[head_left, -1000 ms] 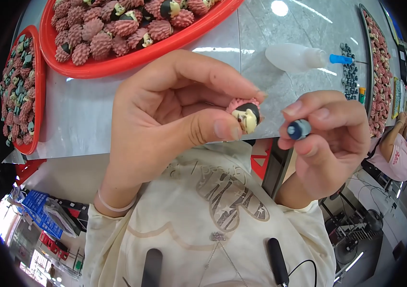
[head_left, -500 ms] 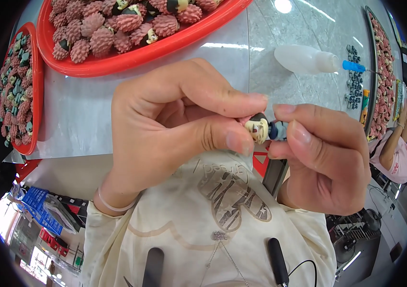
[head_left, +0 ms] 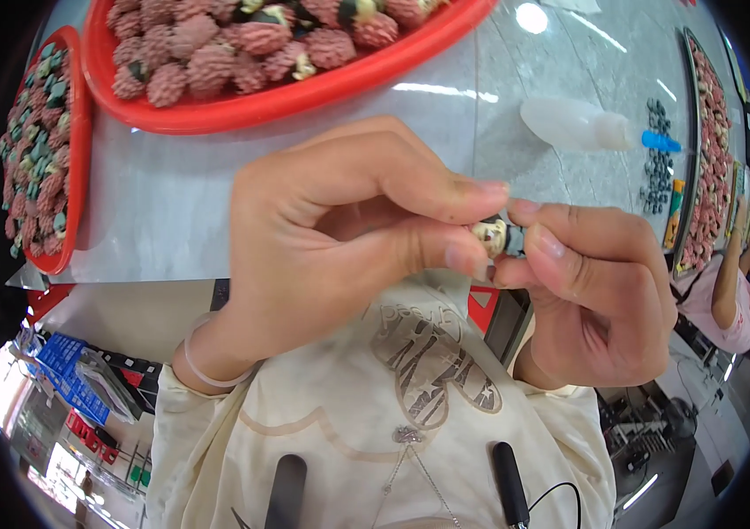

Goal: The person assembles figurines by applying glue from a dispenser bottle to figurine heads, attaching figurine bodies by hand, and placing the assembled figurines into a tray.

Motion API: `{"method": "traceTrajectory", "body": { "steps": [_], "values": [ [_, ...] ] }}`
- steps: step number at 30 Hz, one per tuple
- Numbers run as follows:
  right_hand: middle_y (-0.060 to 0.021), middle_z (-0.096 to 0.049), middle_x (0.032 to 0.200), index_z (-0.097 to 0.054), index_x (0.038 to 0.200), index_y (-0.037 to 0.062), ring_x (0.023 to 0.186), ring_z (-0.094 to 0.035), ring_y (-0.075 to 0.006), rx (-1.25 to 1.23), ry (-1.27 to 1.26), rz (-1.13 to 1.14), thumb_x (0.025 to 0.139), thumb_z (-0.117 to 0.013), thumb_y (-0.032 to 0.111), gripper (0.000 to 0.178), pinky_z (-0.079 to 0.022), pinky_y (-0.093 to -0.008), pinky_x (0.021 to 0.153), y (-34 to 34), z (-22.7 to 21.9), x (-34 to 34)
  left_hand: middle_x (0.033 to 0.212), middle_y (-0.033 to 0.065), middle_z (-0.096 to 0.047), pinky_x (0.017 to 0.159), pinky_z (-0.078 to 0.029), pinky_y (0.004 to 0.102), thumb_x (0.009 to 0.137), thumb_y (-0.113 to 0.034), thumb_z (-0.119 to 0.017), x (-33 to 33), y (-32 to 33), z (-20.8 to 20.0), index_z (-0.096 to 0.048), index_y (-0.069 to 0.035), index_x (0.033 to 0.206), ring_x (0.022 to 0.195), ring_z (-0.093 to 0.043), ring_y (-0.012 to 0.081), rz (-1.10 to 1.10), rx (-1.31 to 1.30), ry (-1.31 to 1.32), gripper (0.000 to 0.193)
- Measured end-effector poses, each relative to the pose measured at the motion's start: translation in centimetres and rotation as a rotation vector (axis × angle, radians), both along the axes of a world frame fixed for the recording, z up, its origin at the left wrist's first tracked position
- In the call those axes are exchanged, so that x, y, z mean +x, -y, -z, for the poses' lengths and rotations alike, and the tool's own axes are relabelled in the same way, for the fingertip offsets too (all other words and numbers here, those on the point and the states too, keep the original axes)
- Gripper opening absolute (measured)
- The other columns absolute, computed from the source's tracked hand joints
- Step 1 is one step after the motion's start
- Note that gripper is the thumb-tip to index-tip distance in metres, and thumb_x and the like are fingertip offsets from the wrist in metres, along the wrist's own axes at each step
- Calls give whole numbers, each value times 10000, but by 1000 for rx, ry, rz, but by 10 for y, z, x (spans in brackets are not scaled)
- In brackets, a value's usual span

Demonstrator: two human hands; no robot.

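Note:
Between my two hands, above my lap, is a tiny doll figurine with a pale painted face and dark hair. Thumb and forefinger of my left hand (head_left: 322,220) pinch its head (head_left: 490,234), partly covering it. My right hand (head_left: 600,282) pinches the small blue body (head_left: 515,242) from the other side, fingertips close to the left ones. Head and body sit against each other; the fingers hide the exact joint.
A large red basin (head_left: 260,116) of pink knobbly doll heads stands ahead, with another red basin (head_left: 80,159) at left. At right are a white squeeze bottle (head_left: 569,123) with a blue tip, small dark-blue pieces (head_left: 657,163), a filled tray (head_left: 710,167) and a person (head_left: 717,295).
My left hand has moved right, bringing the head closer to the body. The fingertips of both hands are now nearer together. The view has shifted slightly.

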State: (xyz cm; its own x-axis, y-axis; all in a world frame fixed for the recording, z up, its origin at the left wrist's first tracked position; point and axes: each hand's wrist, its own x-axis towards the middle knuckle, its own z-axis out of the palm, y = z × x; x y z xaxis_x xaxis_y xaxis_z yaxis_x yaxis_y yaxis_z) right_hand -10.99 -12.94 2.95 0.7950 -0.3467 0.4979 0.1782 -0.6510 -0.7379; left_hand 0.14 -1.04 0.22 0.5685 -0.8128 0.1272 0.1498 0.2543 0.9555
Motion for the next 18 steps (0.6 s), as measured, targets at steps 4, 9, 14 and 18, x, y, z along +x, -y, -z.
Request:
{"method": "traceTrajectory", "body": {
  "steps": [4,9,14,18],
  "values": [
    [-181,-591,788,-603,807,-12,641,-584,-204,-56,86,56,629,-684,-12,196,-478,-245,517,4,9,0,835,116,-584,691,-465,236,702,87,-627,-3,0,-10,-606,50,859,760,-572,137,28,69,-363,162],
    [-216,-491,1093,-628,880,43,920,-502,-272,-242,-14,54,761,-626,181,182,-428,-320,637,-6,12,-4,883,104,-578,721,-469,240,704,53,-652,-2,-5,-9,-544,51,967,852,-562,137,239,-45,-703,284],
    [-256,-427,1170,-554,1036,-38,1001,-474,-328,-240,-55,-100,849,-505,345,428,-404,-354,787,-9,7,-5,939,124,-576,728,-475,250,721,71,-621,17,-23,-17,-527,54,981,876,-560,146,44,-83,-364,277],
    [-216,-500,1043,-579,991,6,884,-511,-290,-235,-9,31,822,-552,282,324,-430,-330,672,-2,17,-10,976,133,-575,750,-462,247,744,43,-588,68,-63,-29,-524,64,1005,874,-558,152,-457,60,332,269]
  ]
}}
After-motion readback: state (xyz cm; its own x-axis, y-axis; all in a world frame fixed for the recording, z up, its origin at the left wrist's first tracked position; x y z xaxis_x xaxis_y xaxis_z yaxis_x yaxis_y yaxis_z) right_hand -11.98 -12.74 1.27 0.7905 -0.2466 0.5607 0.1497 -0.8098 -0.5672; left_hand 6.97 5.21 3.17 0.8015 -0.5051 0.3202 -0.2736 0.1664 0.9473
